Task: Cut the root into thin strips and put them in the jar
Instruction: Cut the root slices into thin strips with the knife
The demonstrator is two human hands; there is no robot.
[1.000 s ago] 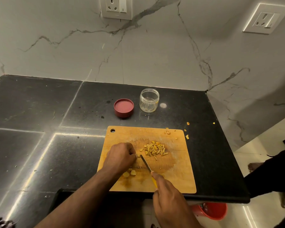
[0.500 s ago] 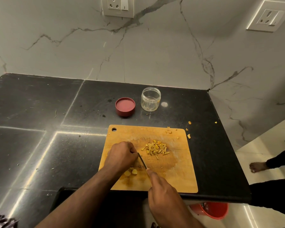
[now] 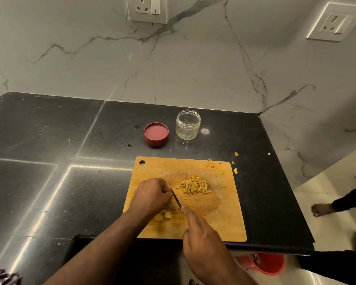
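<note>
On the wooden cutting board (image 3: 224, 221) my left hand (image 3: 151, 195) lies curled over a piece of root, which its fingers hide. My right hand (image 3: 203, 233) grips a small knife (image 3: 176, 198) by its yellow handle; the blade points up-left and sits right against the left fingertips. A pile of thin yellow strips (image 3: 194, 187) lies to the right of the blade. Two pale root chunks (image 3: 163, 215) rest beside my left wrist. The clear jar (image 3: 187, 124) stands open beyond the board, with no strips that I can see in it.
The jar's red lid (image 3: 156, 134) lies upside down to the left of the jar. Small root scraps (image 3: 235, 163) are scattered at the board's far right corner. A red bucket (image 3: 263, 263) sits on the floor below the counter edge. A person's foot (image 3: 322, 208) shows at right.
The knife blade has moved left, from a gap beside my left hand to right against its fingertips. My right hand followed it. The person at right shifted their foot.
</note>
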